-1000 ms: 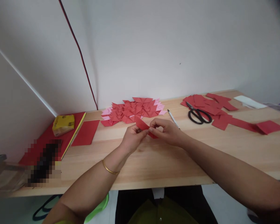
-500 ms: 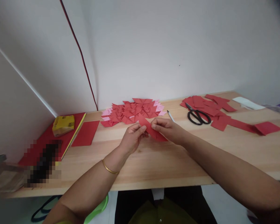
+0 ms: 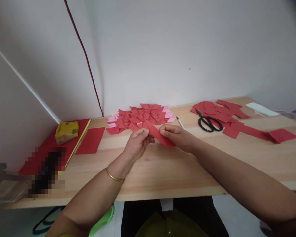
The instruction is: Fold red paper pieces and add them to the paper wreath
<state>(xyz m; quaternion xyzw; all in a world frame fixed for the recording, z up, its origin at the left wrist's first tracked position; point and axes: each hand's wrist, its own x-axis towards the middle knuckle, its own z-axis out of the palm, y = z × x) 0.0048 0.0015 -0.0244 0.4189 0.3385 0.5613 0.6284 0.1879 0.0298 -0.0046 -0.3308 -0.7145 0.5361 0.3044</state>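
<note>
A narrow strip of folded red paper point(image 3: 160, 135) is held slantwise above the wooden table, in the middle of the head view. My left hand point(image 3: 139, 140) pinches its left edge between thumb and fingers. On its right side, my right hand point(image 3: 174, 135) grips the paper between thumb and forefinger. Just behind the hands lies a heap of folded red and pink paper pieces point(image 3: 140, 117). The fingers hide part of the held paper's edges.
Black-handled scissors point(image 3: 209, 124) rest on loose red paper pieces point(image 3: 217, 112) at the right. A pen point(image 3: 180, 122) lies behind my right hand. To the left are a red sheet point(image 3: 91, 141) and a yellow packet point(image 3: 67, 131). The wall point(image 3: 148, 59) rises behind the table point(image 3: 162, 174).
The red paper looks narrower and flatter than before. My left hand has shifted slightly left along its edge, while my right hand has barely moved.
</note>
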